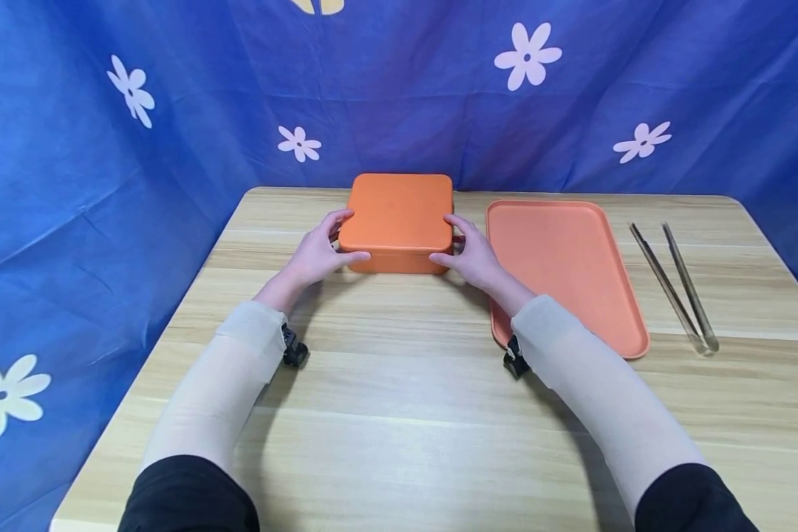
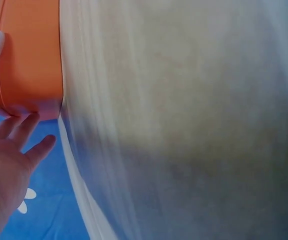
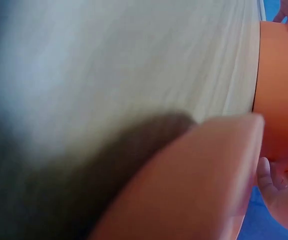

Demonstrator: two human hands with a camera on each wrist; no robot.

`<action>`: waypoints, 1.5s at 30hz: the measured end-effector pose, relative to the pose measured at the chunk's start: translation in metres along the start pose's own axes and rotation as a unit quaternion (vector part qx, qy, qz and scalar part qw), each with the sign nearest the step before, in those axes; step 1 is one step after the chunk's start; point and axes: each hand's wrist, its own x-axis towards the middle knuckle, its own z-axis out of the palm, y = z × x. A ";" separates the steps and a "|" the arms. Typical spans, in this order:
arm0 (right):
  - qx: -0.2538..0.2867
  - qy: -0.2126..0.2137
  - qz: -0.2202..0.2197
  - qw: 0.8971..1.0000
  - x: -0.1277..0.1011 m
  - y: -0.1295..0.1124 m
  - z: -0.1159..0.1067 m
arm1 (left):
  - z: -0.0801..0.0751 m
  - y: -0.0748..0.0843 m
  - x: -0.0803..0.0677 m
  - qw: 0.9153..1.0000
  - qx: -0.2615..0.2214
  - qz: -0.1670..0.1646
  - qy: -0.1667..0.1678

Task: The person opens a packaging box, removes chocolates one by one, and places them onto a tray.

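Bare wooden table (image 1: 399, 414) nearest: broad open stretch between the forearms, near edge at the sleeves, far edge against the blue flowered cloth (image 1: 173, 111).

One orange lidded box (image 1: 397, 222), far centre, set well back from every table edge except the far one.

One orange tray (image 1: 565, 270), just right of the box, seemingly a narrow gap between them.

One pair of metal tongs (image 1: 674, 284), right of the tray, apart from it.

Left hand (image 1: 315, 255): fingers and thumb curled about the box's left side, gripping it.

Right hand (image 1: 472, 255): likewise gripping the right side; wrist lies over the tray's near-left corner.
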 end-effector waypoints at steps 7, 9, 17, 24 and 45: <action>0.016 0.005 -0.003 1.000 0.000 -0.001 0.001 | -0.002 0.003 0.002 1.000 -0.008 0.009 0.005; 0.019 0.009 -0.003 1.000 0.001 -0.002 0.002 | -0.003 0.003 0.003 1.000 0.003 0.014 0.002; 0.047 0.024 0.004 0.999 0.002 -0.003 0.006 | -0.003 0.003 0.002 1.000 0.004 0.013 0.002; 0.085 0.033 0.020 0.996 0.001 -0.003 0.008 | -0.002 0.003 0.003 1.000 0.011 0.015 0.006; 0.162 0.049 0.049 0.984 0.000 -0.003 0.010 | -0.003 0.001 0.001 1.000 -0.005 0.017 0.005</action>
